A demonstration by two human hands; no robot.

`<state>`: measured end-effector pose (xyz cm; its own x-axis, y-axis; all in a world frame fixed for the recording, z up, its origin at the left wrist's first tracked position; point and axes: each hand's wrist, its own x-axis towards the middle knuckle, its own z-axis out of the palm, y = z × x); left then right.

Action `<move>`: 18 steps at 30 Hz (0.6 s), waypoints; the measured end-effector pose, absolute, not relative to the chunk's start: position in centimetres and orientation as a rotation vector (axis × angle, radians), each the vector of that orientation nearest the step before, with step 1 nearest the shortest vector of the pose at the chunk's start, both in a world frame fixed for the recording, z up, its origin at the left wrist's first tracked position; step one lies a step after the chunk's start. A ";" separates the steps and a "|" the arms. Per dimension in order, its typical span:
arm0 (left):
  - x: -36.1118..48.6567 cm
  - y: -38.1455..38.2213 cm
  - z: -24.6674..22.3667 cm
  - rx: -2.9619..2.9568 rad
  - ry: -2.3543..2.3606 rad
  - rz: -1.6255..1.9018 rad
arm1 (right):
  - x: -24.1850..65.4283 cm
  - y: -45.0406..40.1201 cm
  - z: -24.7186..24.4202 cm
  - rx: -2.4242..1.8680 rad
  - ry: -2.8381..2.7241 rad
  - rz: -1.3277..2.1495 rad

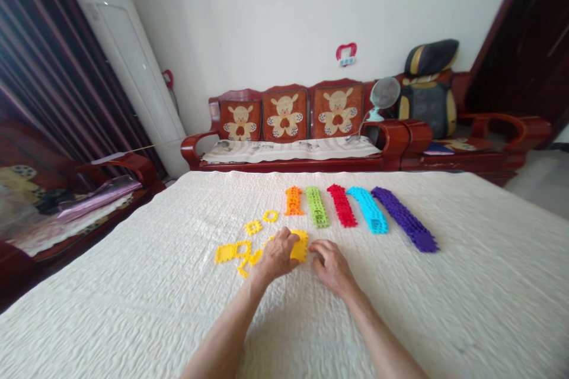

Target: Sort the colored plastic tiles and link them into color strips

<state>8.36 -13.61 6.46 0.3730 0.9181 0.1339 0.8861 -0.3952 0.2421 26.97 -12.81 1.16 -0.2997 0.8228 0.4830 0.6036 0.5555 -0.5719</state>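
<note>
My left hand is on a square yellow plastic interlocking piece, its thumb and fingers curled at the piece's edges. Part of the piece is hidden under that hand. Just to the right of the same piece is my right hand, fingers bent and apart with nothing between them. Loose yellow interlocking pieces, some solid and some frame-shaped, lie left of my left hand. Farther off are a yellow square with small holes and a yellow ring-shaped piece.
Beyond my hands, rows of interlocking pieces lie side by side: orange, green, red, light blue and purple. They rest on a table with a cream quilted cover. A wooden sofa stands behind it.
</note>
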 end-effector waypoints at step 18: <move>4.2 -12.7 7.3 2.371 1.808 0.565 | 27.0 -12.7 1.1 -1.139 -2.036 0.340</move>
